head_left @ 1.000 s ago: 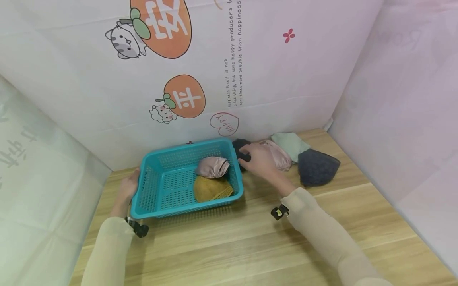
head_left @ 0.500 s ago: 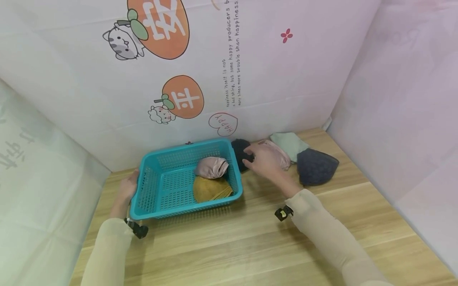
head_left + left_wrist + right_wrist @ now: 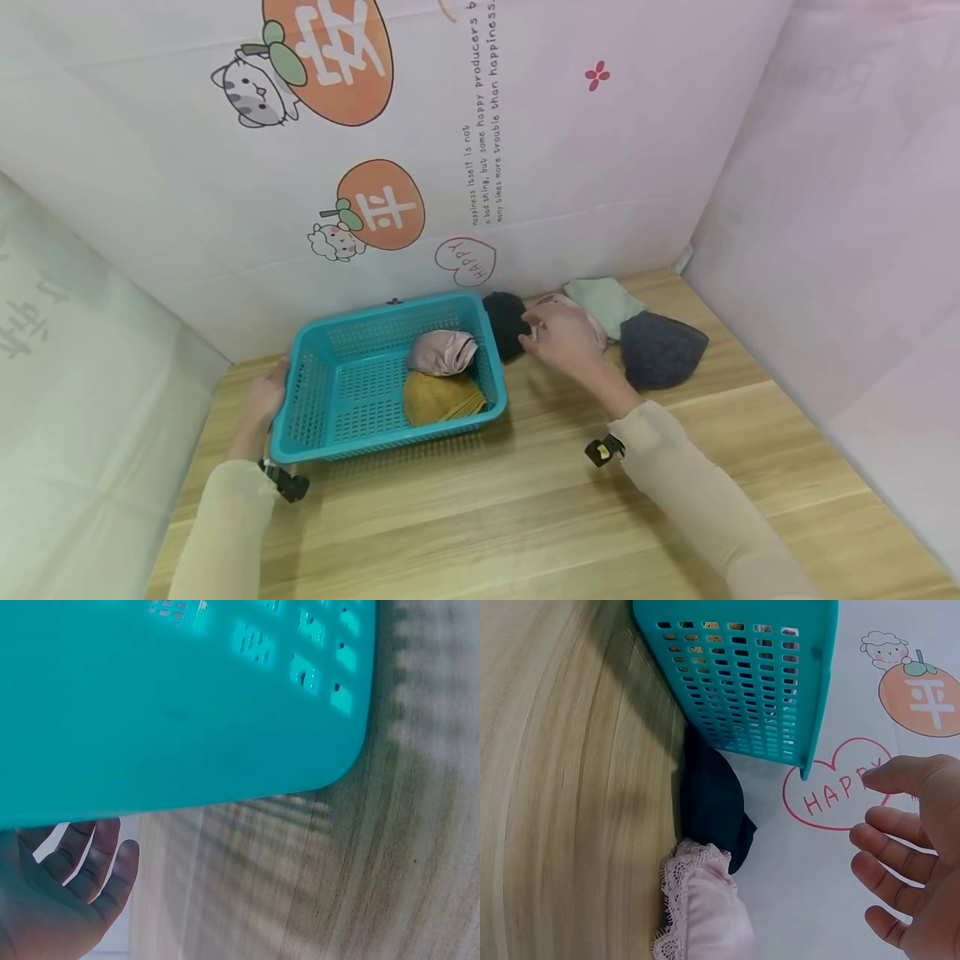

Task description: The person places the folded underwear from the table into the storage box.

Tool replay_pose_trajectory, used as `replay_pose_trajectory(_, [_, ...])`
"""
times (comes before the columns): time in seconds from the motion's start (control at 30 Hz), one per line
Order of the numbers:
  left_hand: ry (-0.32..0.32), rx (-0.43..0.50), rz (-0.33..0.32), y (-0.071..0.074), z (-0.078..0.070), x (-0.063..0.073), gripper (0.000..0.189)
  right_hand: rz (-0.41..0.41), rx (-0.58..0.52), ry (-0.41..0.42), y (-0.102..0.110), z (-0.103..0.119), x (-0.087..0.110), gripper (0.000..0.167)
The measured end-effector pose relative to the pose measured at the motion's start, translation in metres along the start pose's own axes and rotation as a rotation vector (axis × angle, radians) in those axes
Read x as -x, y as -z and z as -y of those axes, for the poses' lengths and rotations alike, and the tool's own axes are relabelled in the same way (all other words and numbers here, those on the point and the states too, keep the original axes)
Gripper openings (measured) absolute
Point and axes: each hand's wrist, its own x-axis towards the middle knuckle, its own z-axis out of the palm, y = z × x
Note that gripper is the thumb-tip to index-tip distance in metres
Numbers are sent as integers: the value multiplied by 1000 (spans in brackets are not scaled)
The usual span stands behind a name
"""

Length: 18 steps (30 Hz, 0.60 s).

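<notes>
My left hand (image 3: pixel 262 396) lies along the outside of the left end of a teal plastic basket (image 3: pixel 390 307). In the left wrist view its fingers (image 3: pixel 124 874) are loosely bent by the basket edge; the thumb is hidden. My right hand (image 3: pixel 566 340) hovers just right of a black folded garment (image 3: pixel 504 325), which lies against the basket's right end. Nothing shows between its spread fingers in the right wrist view. Beside the black piece is pink satin folded underwear (image 3: pixel 712 907) with lace trim, partly covered by my hand in the head view.
Inside the basket, a pink satin folded piece (image 3: pixel 438 352) and a mustard one (image 3: pixel 438 398) sit at the right end. Pale green (image 3: pixel 603 300) and dark navy (image 3: pixel 663 350) folded pieces lie on the wooden table to the right. Cloth walls (image 3: pixel 570 192) stand behind and on both sides.
My right hand has drawn back slightly to the right, uncovering more of the black garment. The left hand stays at the basket, which has not moved on the table.
</notes>
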Motion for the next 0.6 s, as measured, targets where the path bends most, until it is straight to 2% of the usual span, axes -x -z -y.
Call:
replay_pose_trajectory(0.17, [-17,4,-2,0,0,0,89,-14,-19,31,3,-3,3,34])
replay_pose_trajectory(0.33, [-8,-5,-9,0,1,-1,92,-24,-30,24,4,-4,6,31])
replay_pose_trajectory(0.47, [3,-3,-17,0,1,-1,91,-34,-51,-11,5,-6,8,25])
replay_pose_trajectory(0.6, [3,-3,-26,-1,1,-1,90,-32,-87,-24,6,-9,10,11])
